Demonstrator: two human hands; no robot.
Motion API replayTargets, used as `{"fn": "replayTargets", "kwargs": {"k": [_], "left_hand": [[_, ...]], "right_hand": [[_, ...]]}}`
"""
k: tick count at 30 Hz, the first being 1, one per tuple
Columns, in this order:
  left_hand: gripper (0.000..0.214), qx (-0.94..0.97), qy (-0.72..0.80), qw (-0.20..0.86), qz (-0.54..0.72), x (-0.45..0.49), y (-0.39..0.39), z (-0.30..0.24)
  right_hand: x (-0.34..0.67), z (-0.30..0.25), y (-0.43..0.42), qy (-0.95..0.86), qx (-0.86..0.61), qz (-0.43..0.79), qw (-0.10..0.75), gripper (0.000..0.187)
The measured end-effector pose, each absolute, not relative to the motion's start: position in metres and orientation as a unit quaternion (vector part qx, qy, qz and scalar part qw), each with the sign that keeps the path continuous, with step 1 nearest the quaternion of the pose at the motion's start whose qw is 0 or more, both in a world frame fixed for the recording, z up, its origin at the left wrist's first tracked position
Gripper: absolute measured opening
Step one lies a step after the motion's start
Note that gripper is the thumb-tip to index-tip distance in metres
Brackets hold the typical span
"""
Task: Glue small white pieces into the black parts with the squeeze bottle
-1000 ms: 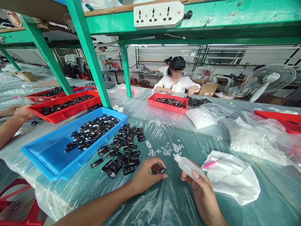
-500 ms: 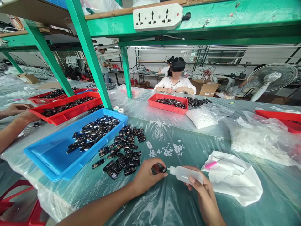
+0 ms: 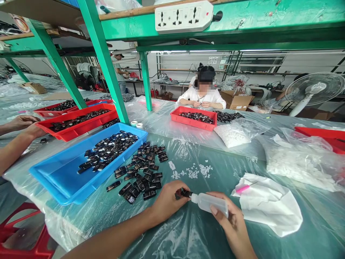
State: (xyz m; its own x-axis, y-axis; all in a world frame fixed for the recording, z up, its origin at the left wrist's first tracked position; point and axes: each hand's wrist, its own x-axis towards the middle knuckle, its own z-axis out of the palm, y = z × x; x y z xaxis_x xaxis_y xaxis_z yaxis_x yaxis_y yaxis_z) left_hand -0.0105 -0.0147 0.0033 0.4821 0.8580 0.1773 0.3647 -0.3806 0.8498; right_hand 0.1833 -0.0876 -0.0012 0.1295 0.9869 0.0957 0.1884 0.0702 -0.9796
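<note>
My left hand (image 3: 168, 199) pinches a small black part (image 3: 181, 194) just above the plastic-covered table. My right hand (image 3: 229, 219) is wrapped round a small translucent squeeze bottle (image 3: 208, 202), lying nearly level, with its white nozzle touching the black part. A loose pile of similar black parts (image 3: 142, 171) lies just left of my left hand. Behind it a blue tray (image 3: 61, 180) holds more of them. Small white bits (image 3: 192, 172) are scattered ahead of my hands.
A white cloth (image 3: 272, 212) with a pink-handled tool (image 3: 242, 188) lies at right. Bags of white pieces (image 3: 296, 163) sit beyond. Red trays (image 3: 78, 129) stand at left, where another person's hands (image 3: 25, 124) work. A person in white (image 3: 203, 96) sits opposite behind a red tray (image 3: 192, 120). Green shelf posts (image 3: 104, 61) rise ahead.
My right hand tipped the bottle from upright to nearly level and brought its nozzle to the black part in my left hand. Both hands shifted slightly left.
</note>
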Motion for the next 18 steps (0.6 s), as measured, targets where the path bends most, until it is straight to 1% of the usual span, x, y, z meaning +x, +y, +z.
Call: {"fn": "replayTargets", "kwargs": {"k": [5, 10, 14, 16, 18], "left_hand": [[0.013, 0.755, 0.393, 0.414, 0.323, -0.009, -0.014, 0.002], [0.016, 0.723, 0.387, 0.470, 0.326, -0.007, -0.012, 0.000], [0.020, 0.709, 0.384, 0.496, 0.322, -0.008, -0.013, 0.003], [0.021, 0.709, 0.389, 0.498, 0.311, -0.008, -0.014, 0.007], [0.022, 0.713, 0.398, 0.491, 0.303, -0.007, -0.015, 0.011]], "right_hand": [[0.184, 0.001, -0.085, -0.510, -0.555, 0.408, 0.515, 0.032], [0.187, -0.007, -0.083, -0.443, -0.536, 0.452, 0.559, 0.034], [0.189, -0.008, -0.081, -0.393, -0.516, 0.483, 0.588, 0.040], [0.190, -0.005, -0.078, -0.375, -0.515, 0.483, 0.600, 0.045], [0.190, 0.000, -0.076, -0.375, -0.505, 0.476, 0.614, 0.047]]}}
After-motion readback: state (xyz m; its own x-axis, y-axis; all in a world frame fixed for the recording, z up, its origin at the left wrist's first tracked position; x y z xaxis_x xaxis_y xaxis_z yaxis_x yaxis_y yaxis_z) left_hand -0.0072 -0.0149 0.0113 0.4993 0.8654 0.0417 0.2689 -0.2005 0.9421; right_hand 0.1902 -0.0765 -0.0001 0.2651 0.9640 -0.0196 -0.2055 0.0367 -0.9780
